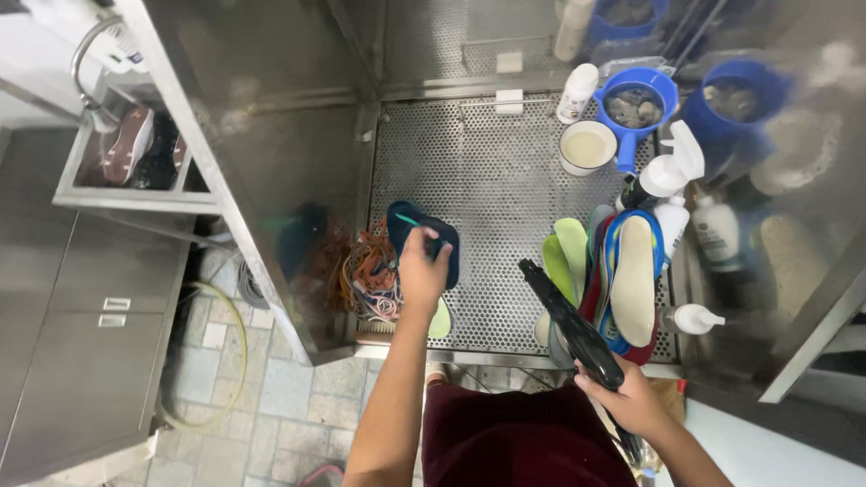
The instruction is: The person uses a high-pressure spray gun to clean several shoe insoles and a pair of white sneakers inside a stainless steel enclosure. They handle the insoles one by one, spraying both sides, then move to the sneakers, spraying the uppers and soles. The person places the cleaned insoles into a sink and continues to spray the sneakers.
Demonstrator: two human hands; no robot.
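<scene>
Perforated steel worktop (487, 171): blue scoop (634, 106) holding stones, left hand (422, 269) fingers gripping dark insole (424, 240), right hand (631, 399) fingers clasping black spray gun (570, 326).

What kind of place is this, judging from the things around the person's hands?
Probably a shoe-cleaning workshop. The left hand holds a dark blue insole over a perforated steel worktop, the right hand grips a black spray gun, and many coloured insoles stand beside white spray bottles.
</scene>
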